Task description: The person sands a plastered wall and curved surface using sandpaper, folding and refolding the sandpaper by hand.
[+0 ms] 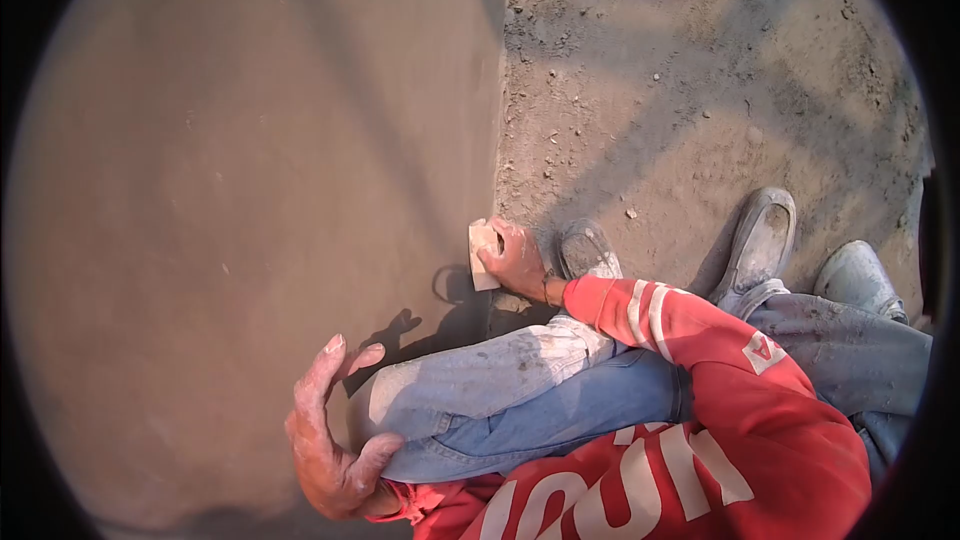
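At the edge of a smooth brown surface [230, 180], my right hand [515, 262] grips a flat, pale block [483, 265]. The block lies against the surface where it borders rough dirt ground. My left hand [335, 430] is raised at the lower left, beside my bent knee in blue jeans [480, 380]. Its fingers and thumb are spread, with pale dust on them, and nothing is in it. Both arms wear red sleeves.
Dirt ground [660, 130] with small stones stretches across the upper right. Dusty shoes [765, 230] and grey-blue trouser legs [850, 350] are at the right; whose they all are cannot be told. Shadows cross the surface and the ground.
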Demonstrator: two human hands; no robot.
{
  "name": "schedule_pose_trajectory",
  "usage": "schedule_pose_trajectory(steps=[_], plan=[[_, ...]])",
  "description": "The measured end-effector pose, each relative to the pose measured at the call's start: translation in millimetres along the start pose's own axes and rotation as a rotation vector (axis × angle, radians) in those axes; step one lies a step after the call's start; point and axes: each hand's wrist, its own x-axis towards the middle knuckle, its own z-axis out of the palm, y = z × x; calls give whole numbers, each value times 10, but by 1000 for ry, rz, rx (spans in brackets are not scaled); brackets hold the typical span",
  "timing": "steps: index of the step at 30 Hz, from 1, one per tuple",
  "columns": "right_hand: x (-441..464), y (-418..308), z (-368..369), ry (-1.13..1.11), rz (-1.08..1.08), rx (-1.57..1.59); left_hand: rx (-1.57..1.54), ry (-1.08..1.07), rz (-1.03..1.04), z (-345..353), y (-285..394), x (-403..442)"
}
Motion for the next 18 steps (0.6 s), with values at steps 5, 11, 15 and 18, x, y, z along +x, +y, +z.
schedule_pose_trajectory(steps=[5, 11, 15, 18], plan=[[1393, -742, -1099, 594, -173, 250, 4, 21, -8, -9, -12, -105], [469, -232, -9, 272, -113, -57, 11, -18, 50, -23, -12, -32], [160, -159, 10, 90, -64, 47, 37, -71, 69, -48, 5, 79], [809, -672, -492, 305, -75, 116, 39, -44, 14, -11, 15, -26]])
